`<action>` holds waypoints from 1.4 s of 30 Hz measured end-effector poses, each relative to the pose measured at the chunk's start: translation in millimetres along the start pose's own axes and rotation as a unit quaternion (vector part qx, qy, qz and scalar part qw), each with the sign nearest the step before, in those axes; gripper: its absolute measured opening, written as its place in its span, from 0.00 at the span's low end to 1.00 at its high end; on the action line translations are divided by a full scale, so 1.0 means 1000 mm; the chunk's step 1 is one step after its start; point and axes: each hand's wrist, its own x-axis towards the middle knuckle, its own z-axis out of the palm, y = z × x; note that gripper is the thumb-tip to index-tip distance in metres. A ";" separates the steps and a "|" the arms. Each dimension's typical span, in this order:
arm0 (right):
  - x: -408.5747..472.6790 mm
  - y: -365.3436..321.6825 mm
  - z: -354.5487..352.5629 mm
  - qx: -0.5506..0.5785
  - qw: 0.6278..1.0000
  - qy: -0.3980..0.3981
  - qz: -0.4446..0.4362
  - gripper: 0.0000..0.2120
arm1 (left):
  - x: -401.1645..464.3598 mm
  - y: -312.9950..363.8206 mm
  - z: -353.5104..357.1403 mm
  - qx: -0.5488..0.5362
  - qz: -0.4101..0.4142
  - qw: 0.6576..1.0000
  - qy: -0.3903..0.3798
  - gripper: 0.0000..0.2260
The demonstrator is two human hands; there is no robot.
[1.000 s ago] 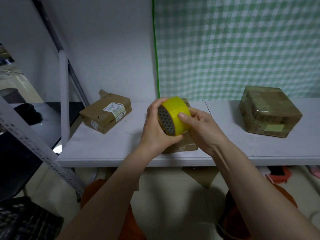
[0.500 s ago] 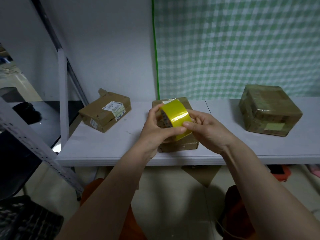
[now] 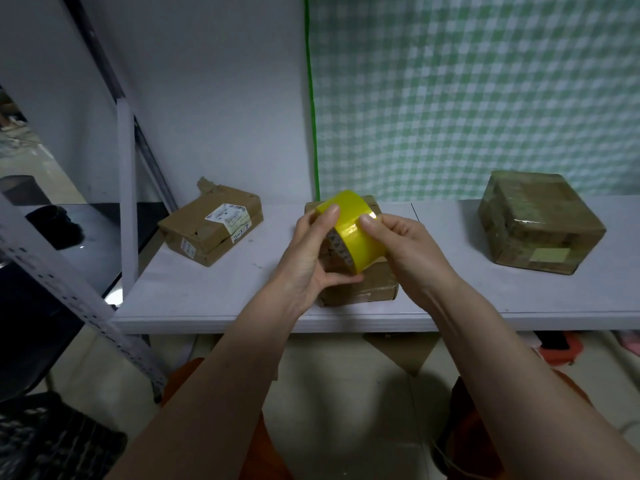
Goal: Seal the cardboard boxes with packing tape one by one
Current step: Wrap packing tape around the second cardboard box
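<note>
Here, at the centre of the frame, both hands are together on the tape roll [image 3: 349,230], a yellow roll held tilted just above the middle box [image 3: 360,287]. The left hand [image 3: 311,251] cups the roll from the left, with its thumb lying along the upper band and its fingers curled under the lower edge. The right hand [image 3: 405,247] closes on the opposite side, its thumb pressed onto the yellow band, apparently feeling for the loose end. No free strip of tape shows yet.

The middle box sits on the white table [image 3: 519,299] near its front edge, partly hidden by the hands. A flatter labelled box [image 3: 211,230] lies to the left of centre with a torn-looking corner flap. At the right of the frame stands a taller box [image 3: 540,223], which already looks wrapped in glossy tape.

The main risk from here is probably the tape end: if the thumbnail misses it, the film may split into a narrow sliver or fold back on itself. Pulling hard could also nudge the light middle box toward the table edge.
</note>
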 end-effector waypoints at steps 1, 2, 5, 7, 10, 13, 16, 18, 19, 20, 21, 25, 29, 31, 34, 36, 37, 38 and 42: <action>0.000 0.000 0.005 0.004 1.000 0.029 -0.005 0.24 | 0.000 -0.001 0.002 0.011 0.008 1.000 0.006 0.29; 0.000 0.000 0.008 0.007 0.999 0.052 -0.011 0.22 | 0.001 -0.001 0.004 0.017 0.015 1.000 0.012 0.28; 0.000 -0.002 0.009 -0.003 0.998 0.063 -0.017 0.13 | 0.002 0.000 0.006 -0.003 0.006 1.000 0.030 0.29; -0.001 -0.002 0.006 -0.006 0.999 0.039 -0.016 0.10 | 0.002 0.000 0.005 -0.015 -0.004 0.999 0.032 0.31; -0.003 -0.004 0.002 0.003 1.000 0.007 -0.009 0.07 | 0.002 -0.001 0.005 -0.023 -0.013 0.999 0.026 0.30; -0.004 -0.006 -0.001 -0.008 1.000 -0.010 0.002 0.10 | 0.001 -0.003 0.005 -0.032 -0.016 0.999 0.031 0.28; -0.004 -0.008 -0.001 -0.003 1.000 0.000 0.030 0.11 | 0.001 -0.004 0.007 -0.031 -0.003 0.999 0.043 0.28; -0.003 -0.009 0.001 -0.005 0.999 0.028 0.040 0.09 | 0.000 -0.005 0.008 -0.023 0.014 0.998 0.050 0.30; -0.003 -0.009 0.003 -0.006 0.998 0.052 0.042 0.09 | 0.000 -0.005 0.010 -0.017 0.024 0.998 0.053 0.32; -0.002 -0.009 0.006 -0.002 0.996 0.075 0.042 0.10 | -0.001 -0.005 0.011 -0.013 0.032 0.998 0.056 0.33; -0.002 -0.011 0.009 0.006 0.995 0.094 0.042 0.11 | -0.001 -0.005 0.013 -0.009 0.039 0.997 0.059 0.34; -0.002 -0.013 0.015 0.039 0.993 0.108 0.022 0.07 | -0.002 -0.004 0.017 -0.005 0.045 0.997 0.064 0.36; -0.003 -0.009 0.011 0.063 0.996 0.066 0.009 0.17 | -0.003 -0.001 0.016 -0.013 0.042 0.997 0.059 0.34; -0.003 -0.008 0.008 0.063 0.997 0.052 0.009 0.13 | -0.004 -0.001 0.016 -0.019 0.040 0.997 0.056 0.34; -0.002 -0.008 0.008 0.058 0.997 0.045 0.011 0.11 | -0.004 0.000 0.015 -0.028 0.036 0.997 0.056 0.36; -0.002 -0.008 0.008 0.061 0.997 0.051 0.010 0.13 | -0.004 -0.001 0.015 -0.031 0.034 0.998 0.051 0.36; -0.002 -0.008 0.008 0.064 0.997 0.052 0.009 0.15 | -0.004 -0.002 0.016 -0.033 0.034 0.998 0.049 0.35; -0.002 -0.007 0.008 0.065 0.997 0.050 0.006 0.15 | -0.005 -0.002 0.016 -0.036 0.033 0.998 0.048 0.35; -0.003 -0.007 0.005 0.055 0.998 0.021 0.006 0.13 | -0.004 -0.004 0.014 -0.065 0.013 0.996 0.055 0.31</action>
